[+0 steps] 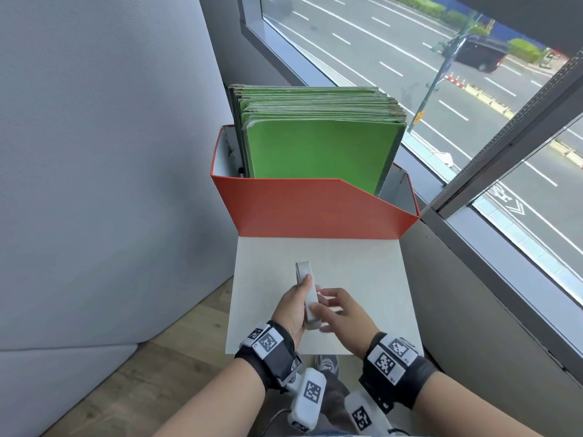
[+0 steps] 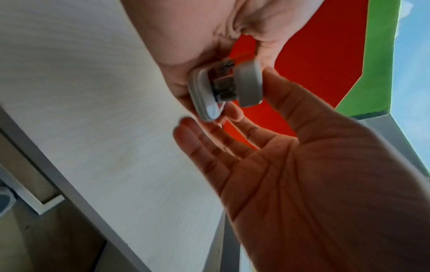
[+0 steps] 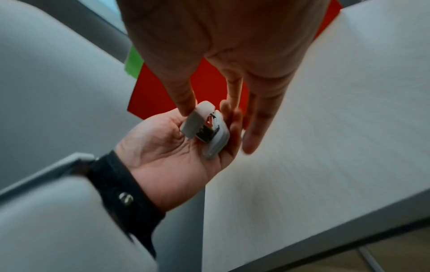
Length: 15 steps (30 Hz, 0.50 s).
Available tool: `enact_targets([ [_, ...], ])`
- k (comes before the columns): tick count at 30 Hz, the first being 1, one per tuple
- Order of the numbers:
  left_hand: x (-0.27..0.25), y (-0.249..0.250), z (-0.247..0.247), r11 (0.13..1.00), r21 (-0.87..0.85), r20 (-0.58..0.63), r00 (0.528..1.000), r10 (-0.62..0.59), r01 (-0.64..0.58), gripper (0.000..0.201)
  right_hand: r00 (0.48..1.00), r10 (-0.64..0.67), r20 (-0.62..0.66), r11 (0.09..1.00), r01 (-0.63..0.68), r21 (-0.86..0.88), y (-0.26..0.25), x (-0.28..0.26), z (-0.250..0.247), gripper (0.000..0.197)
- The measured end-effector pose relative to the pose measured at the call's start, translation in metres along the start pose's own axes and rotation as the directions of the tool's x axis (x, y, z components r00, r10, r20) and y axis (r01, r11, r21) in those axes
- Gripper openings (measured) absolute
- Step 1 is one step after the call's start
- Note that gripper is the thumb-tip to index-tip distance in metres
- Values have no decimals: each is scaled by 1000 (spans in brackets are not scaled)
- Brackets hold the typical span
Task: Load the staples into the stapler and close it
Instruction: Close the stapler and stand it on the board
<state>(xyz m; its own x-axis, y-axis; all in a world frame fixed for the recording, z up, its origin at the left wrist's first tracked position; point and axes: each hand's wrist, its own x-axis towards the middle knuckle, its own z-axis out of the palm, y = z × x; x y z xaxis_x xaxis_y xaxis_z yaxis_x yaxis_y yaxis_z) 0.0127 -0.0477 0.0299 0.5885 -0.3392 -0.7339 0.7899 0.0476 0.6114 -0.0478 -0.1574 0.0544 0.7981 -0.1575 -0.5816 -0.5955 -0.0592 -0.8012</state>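
Observation:
A small grey-white stapler [image 1: 304,270] is held a little above the white table [image 1: 362,272], its nose pointing away from me. My left hand [image 1: 291,305] grips it from the left, fingers curled round the base [image 3: 217,145]. My right hand [image 1: 332,307] pinches the rear end: the thumb presses the top cover [image 2: 249,82] and the index finger lies against the base side. A narrow gap between cover [image 3: 197,119] and base shows the metal magazine [image 2: 224,88]. I cannot make out any staples.
A red cardboard box [image 1: 315,209] full of green folders [image 1: 315,146] stands at the table's far edge. A grey padded partition [image 1: 94,152] rises on the left, a window and sill [image 1: 473,184] on the right. Wooden floor lies below the table's near edge.

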Motion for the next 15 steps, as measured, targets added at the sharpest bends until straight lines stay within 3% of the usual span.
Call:
enact_targets([
  [3,-2,2,-2,995,84,-35,998,54,-51,41,991,34,131,986,-55,159,1,6,2,38],
  [6,-2,6,-9,978,198,-69,994,82,-67,42,988,27,151,987,-50,151,2,14,5,44],
  [9,-1,5,-22,924,350,-146,966,213,-151,40,989,13,146,986,-37,164,-2,16,11,38],
  [12,-6,8,-36,834,517,-218,912,346,-193,35,986,-11,168,996,-4,92,-8,23,23,26],
  [15,-2,23,-53,757,635,-257,882,395,-154,29,977,-54,208,996,67,-54,-18,43,41,18],
])
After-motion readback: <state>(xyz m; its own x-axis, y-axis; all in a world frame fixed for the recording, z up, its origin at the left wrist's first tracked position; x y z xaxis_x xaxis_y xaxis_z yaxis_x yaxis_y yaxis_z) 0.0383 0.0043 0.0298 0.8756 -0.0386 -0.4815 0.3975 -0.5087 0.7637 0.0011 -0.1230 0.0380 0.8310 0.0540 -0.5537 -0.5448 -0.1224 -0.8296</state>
